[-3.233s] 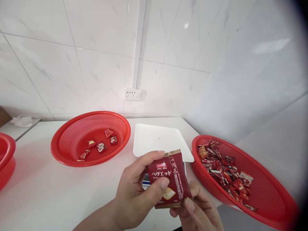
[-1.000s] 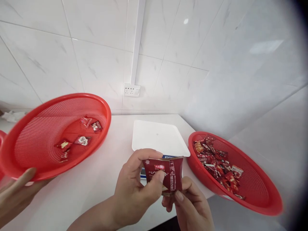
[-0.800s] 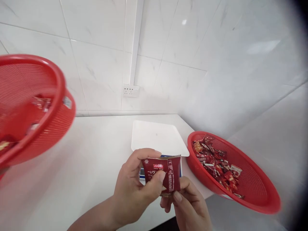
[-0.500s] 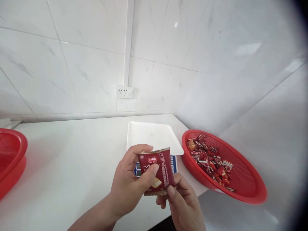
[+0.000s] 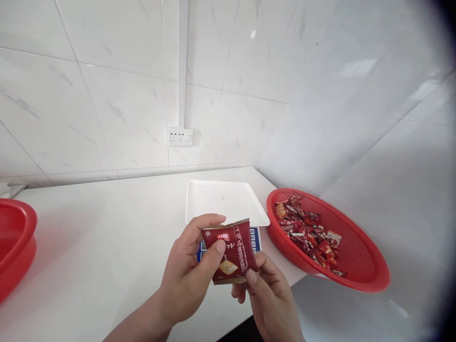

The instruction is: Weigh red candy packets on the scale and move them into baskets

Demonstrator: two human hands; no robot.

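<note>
A dark red snack packet (image 5: 231,251) with crimped ends, white printing and a picture of a pale biscuit-like piece is between my two hands. My left hand (image 5: 190,266) grips its left side, thumb lying across the front and fingers behind. At the lower right corner, my right hand (image 5: 269,289) pinches the packet between thumb and fingers. Behind it stands a weighing scale with a white tray (image 5: 223,202) on top; its blue keypad (image 5: 255,240) is partly covered by the packet and my hands.
On the right, a red plastic basket (image 5: 359,256) holds many small red wrapped packets (image 5: 309,232) and overhangs the table edge. Another red basket (image 5: 24,223) is cut off at the left. The white table (image 5: 107,237) meets a tiled wall with a power socket (image 5: 181,137).
My left thumb has slid slightly left and up on the packet, uncovering more of the printed picture. Both hands keep hold. The view has shifted a little.
</note>
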